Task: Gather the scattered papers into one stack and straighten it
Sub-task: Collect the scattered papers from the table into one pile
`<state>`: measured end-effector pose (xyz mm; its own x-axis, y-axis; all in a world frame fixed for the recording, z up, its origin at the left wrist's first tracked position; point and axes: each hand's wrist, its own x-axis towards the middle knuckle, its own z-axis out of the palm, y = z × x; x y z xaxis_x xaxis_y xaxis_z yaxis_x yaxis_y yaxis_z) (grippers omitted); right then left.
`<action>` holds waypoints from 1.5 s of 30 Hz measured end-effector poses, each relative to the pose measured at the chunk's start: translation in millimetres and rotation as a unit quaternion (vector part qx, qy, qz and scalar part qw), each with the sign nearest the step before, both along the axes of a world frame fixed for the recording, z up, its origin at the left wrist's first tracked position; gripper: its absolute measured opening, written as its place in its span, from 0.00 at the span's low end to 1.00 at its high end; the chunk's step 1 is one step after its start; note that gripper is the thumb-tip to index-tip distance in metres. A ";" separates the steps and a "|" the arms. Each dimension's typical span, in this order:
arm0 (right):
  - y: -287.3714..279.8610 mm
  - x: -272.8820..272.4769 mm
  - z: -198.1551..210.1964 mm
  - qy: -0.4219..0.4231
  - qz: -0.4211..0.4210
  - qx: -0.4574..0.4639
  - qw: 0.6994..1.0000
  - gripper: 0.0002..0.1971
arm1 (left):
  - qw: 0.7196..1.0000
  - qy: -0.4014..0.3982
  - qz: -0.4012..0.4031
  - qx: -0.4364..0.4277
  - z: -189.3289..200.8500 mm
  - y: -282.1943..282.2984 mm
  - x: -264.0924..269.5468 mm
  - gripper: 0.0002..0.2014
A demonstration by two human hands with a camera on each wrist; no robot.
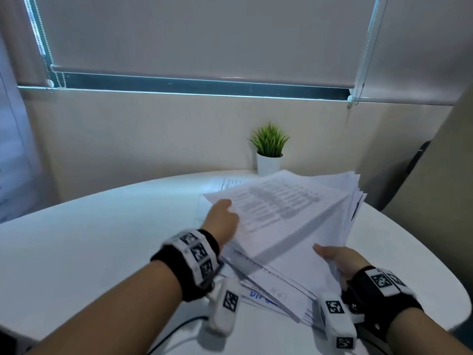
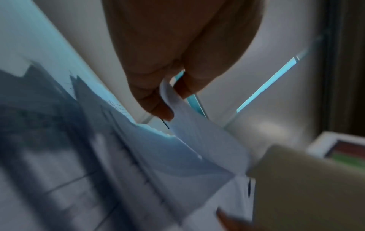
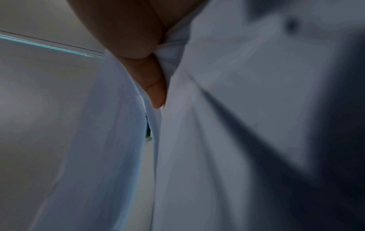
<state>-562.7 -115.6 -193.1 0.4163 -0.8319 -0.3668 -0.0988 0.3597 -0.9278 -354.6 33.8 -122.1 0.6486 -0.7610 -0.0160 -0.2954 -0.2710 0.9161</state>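
Note:
A thick bundle of white printed papers (image 1: 289, 213) is lifted off the round white table (image 1: 102, 242), its sheets fanned out at the far right edge. My left hand (image 1: 224, 219) pinches the bundle's left edge, thumb on top; in the left wrist view that hand (image 2: 168, 96) holds a sheet corner between thumb and fingers. My right hand (image 1: 337, 260) grips the near right corner, thumb on top, and its thumb (image 3: 156, 92) shows between sheets (image 3: 227, 109). More loose papers (image 1: 271, 285) lie flat on the table under the bundle, and one sheet (image 1: 227, 184) lies farther back.
A small green plant in a white pot (image 1: 269, 160) stands at the table's far edge, just behind the lifted bundle. A dark cable (image 1: 176, 331) runs along the table near my left forearm. A roller blind (image 1: 204, 34) covers the window behind.

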 end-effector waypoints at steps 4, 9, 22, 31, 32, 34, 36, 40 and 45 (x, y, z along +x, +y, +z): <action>2.4 -2.5 2.3 -0.011 -0.006 -0.015 1.000 0.18 | 0.951 -0.172 -0.148 0.210 -24.0 -6.4 -23.6 0.30; 4.4 -0.9 0.3 -0.088 -0.001 -0.016 0.996 0.23 | 0.868 -0.297 -0.228 0.324 -22.4 -3.1 -24.9 0.28; -6.9 -16.6 -4.8 0.090 0.047 -0.013 0.995 0.27 | 0.941 -0.185 -0.083 0.271 -11.4 -4.2 56.4 0.37; -5.8 -12.3 0.9 0.015 0.083 0.012 0.996 0.16 | 0.949 -0.075 -0.194 0.235 -33.4 -6.6 49.9 0.41; -8.0 -12.5 -1.1 0.020 0.075 0.008 0.997 0.15 | 0.949 -0.076 -0.191 0.239 -35.5 -8.0 50.8 0.43; -10.7 -13.8 -4.4 0.015 0.070 0.012 0.997 0.15 | 0.945 -0.085 -0.193 0.252 -35.6 -8.6 47.3 0.41; -11.1 -16.3 -5.3 -0.003 0.077 0.030 0.997 0.14 | 0.953 -0.071 -0.184 0.230 -35.2 -10.0 46.3 0.36; -9.0 -20.9 -3.4 -0.028 0.096 0.045 0.994 0.16 | 0.969 0.008 -0.173 0.174 -46.6 -19.3 55.2 0.44; -6.5 -15.9 -2.3 -0.074 0.106 0.015 0.992 0.43 | 0.969 0.089 -0.215 0.076 -40.2 -15.2 42.3 0.20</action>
